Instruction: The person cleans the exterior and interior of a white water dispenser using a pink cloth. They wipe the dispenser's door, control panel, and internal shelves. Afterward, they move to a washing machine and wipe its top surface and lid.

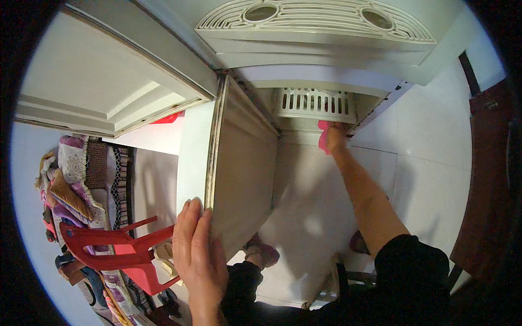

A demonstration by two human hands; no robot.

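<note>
My left hand (197,252) rests its fingers over the edge of the lower door (246,163) of a white upright appliance; the door is swung out and has a dirty gasket. In the lower compartment, my right hand (337,136) holds a pink cloth or sponge (323,140), just below a white slotted rack (314,105). Its fingertips are partly hidden under the rack's front edge. Above that opening juts a white ribbed tray (318,24) with two round recesses. The upper door (102,65) also hangs open at the left.
A red plastic chair (138,252) stands left of the doors, beside a bed or sofa (98,175) heaped with cushions and clothes. Dark brown furniture (485,175) lines the right side. A low stool or frame (340,281) is near my legs on the tiled floor (428,191).
</note>
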